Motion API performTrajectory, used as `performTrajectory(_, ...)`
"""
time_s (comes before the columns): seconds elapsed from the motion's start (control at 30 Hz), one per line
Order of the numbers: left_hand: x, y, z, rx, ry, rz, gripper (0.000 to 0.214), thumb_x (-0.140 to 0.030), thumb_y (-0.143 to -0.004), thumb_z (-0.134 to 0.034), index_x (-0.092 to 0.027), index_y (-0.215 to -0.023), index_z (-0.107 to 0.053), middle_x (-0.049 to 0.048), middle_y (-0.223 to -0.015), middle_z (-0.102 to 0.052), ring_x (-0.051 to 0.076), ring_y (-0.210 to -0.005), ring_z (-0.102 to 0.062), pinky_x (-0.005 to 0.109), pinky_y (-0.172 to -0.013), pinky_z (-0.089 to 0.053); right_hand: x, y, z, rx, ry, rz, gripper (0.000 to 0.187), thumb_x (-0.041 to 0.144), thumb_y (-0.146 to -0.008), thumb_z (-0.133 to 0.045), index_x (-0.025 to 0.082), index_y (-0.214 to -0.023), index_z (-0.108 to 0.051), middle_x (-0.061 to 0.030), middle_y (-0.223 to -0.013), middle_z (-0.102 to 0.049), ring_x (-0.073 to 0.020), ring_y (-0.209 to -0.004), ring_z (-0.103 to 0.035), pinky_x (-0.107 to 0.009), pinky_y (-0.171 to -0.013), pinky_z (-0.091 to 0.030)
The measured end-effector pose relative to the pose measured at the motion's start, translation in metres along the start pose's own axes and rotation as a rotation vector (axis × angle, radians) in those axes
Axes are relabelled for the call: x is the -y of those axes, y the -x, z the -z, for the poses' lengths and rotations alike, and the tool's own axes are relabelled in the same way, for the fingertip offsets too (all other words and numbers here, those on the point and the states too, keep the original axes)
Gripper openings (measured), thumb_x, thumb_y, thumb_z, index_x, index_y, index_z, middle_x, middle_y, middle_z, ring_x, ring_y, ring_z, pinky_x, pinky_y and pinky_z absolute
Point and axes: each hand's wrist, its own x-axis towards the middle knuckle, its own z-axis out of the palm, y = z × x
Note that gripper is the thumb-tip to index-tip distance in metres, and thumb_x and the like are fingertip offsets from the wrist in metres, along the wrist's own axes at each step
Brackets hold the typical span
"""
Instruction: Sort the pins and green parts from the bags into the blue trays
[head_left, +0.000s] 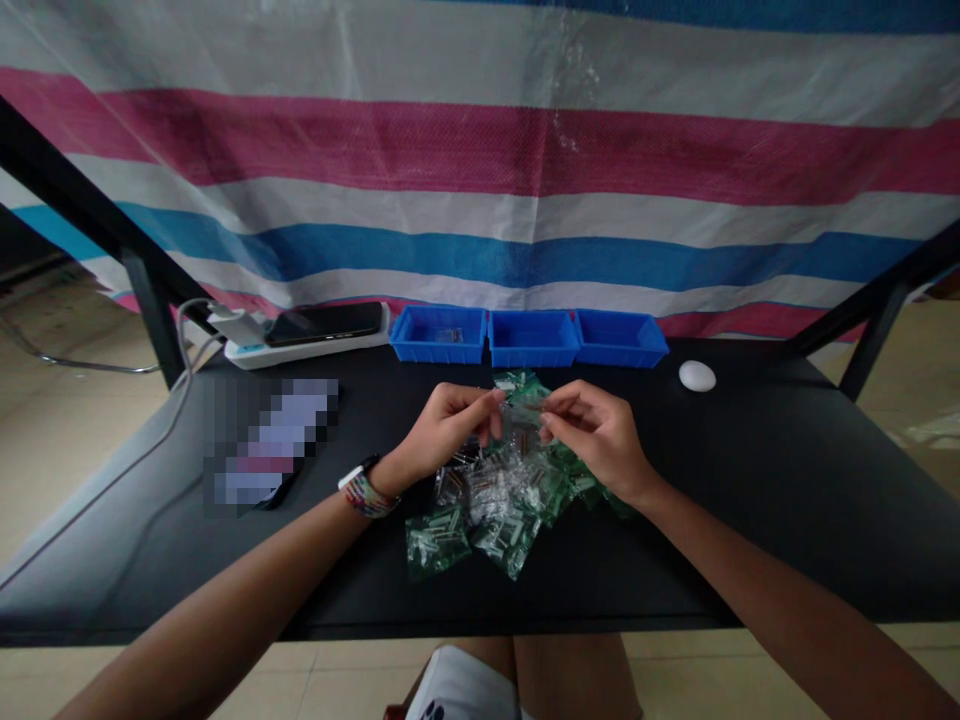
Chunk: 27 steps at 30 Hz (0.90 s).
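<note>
Between my hands, above a heap of small plastic bags [491,490], is a small clear plastic bag [523,415]. My left hand [450,428] pinches its left side between thumb and forefinger. On the other side, the fingers of my right hand [604,438] are closed on its right edge. Some bags in the heap are clear and others green, with small metal pieces inside that are too small to name. One green bag [437,540] lies at the near left of the heap.
Three blue bins [532,342] stand in a row behind the heap; the left one holds a small clear packet [450,335]. A power strip [315,347] carries a dark phone [326,322]. A blurred-out phone [277,440] lies left, a white oval object [697,376] right.
</note>
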Motion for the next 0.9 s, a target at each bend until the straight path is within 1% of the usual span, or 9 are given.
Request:
performTrajectory(0.1,-0.004,0.0,-0.002,0.053,0.074,0.038,0.057,-0.057,-0.102,-0.059,-0.012,-0.073,-0.08,0.0064,-0.06,-0.071,0.013,-0.055,-0.061,0.024,-0.059,-0.047,0.003,0.001,0.001,-0.026,0.188,0.193,0.003,0.019,-0.093,-0.075,0.022,-0.094,-0.074,-0.0022,-0.085,-0.074,-0.0168,-0.074,-0.074,-0.029,-0.068,-0.062)
performTrajectory(0.23,-0.007,0.0,-0.004,0.061,0.103,0.009,0.046,-0.052,-0.098,-0.07,-0.013,-0.077,-0.082,0.0086,-0.071,-0.078,0.013,-0.061,-0.063,0.023,-0.06,-0.048,0.009,0.001,0.001,-0.024,0.434,0.508,0.017,0.009,-0.096,-0.068,0.023,-0.097,-0.077,-0.0042,-0.091,-0.075,-0.0182,-0.083,-0.074,-0.032,-0.075,-0.061)
performTrajectory(0.37,-0.004,-0.002,-0.004,0.033,0.159,0.021,0.032,-0.045,-0.089,-0.081,-0.013,-0.086,-0.083,0.0066,-0.073,-0.078,0.014,-0.063,-0.065,0.023,-0.06,-0.05,0.011,0.002,0.0,-0.044,0.487,0.572,0.021,0.008,-0.098,-0.067,0.025,-0.102,-0.078,-0.0061,-0.1,-0.075,-0.0202,-0.093,-0.075,-0.037,-0.084,-0.064)
performTrajectory(0.43,-0.002,-0.003,-0.004,0.016,0.174,0.016,0.032,-0.045,-0.088,-0.083,-0.013,-0.084,-0.082,0.0065,-0.073,-0.078,0.014,-0.063,-0.067,0.023,-0.061,-0.051,0.009,0.003,0.0,-0.076,0.466,0.506,0.021,0.01,-0.097,-0.068,0.027,-0.106,-0.078,-0.0077,-0.109,-0.074,-0.0232,-0.103,-0.075,-0.041,-0.091,-0.065)
performTrajectory(0.5,0.001,-0.003,-0.004,-0.013,0.17,0.001,0.034,-0.047,-0.088,-0.083,-0.013,-0.083,-0.081,0.0068,-0.073,-0.077,0.015,-0.064,-0.068,0.023,-0.06,-0.052,0.007,0.003,0.0,-0.111,0.359,0.374,0.021,0.016,-0.097,-0.07,0.027,-0.114,-0.076,-0.0095,-0.121,-0.07,-0.0243,-0.106,-0.075,-0.041,-0.09,-0.067)
performTrajectory(0.57,0.003,-0.003,-0.004,-0.057,0.141,-0.023,0.035,-0.048,-0.09,-0.082,-0.013,-0.085,-0.08,0.0072,-0.074,-0.077,0.016,-0.065,-0.069,0.024,-0.06,-0.053,0.005,0.002,0.0,-0.114,0.165,0.194,0.027,0.022,-0.097,-0.071,0.028,-0.124,-0.069,-0.0093,-0.123,-0.068,-0.0208,-0.091,-0.076,-0.037,-0.076,-0.069)
performTrajectory(0.63,0.004,-0.002,-0.003,-0.097,0.077,-0.059,0.035,-0.048,-0.092,-0.08,-0.013,-0.087,-0.08,0.0075,-0.075,-0.078,0.016,-0.067,-0.07,0.024,-0.062,-0.054,0.005,0.001,0.001,-0.059,-0.041,0.012,0.035,0.031,-0.098,-0.072,0.027,-0.131,-0.062,-0.0064,-0.114,-0.069,-0.016,-0.07,-0.074,-0.033,-0.06,-0.068)
performTrajectory(0.77,0.003,0.001,-0.004,-0.114,-0.09,-0.156,0.031,-0.043,-0.097,-0.075,-0.014,-0.092,-0.083,0.0074,-0.076,-0.079,0.017,-0.07,-0.072,0.024,-0.064,-0.054,0.005,-0.002,0.001,0.104,-0.245,-0.219,0.038,0.043,-0.092,-0.079,0.023,-0.121,-0.065,-0.0015,-0.1,-0.067,-0.0143,-0.057,-0.071,-0.032,-0.051,-0.066)
performTrajectory(0.9,0.001,0.003,-0.006,-0.091,-0.165,-0.189,0.028,-0.041,-0.098,-0.074,-0.015,-0.095,-0.084,0.0078,-0.082,-0.082,0.018,-0.073,-0.074,0.025,-0.067,-0.055,0.005,-0.002,-0.002,0.14,-0.216,-0.248,0.034,0.039,-0.084,-0.087,0.022,-0.107,-0.068,0.001,-0.089,-0.068,-0.013,-0.054,-0.069,-0.028,-0.051,-0.063)
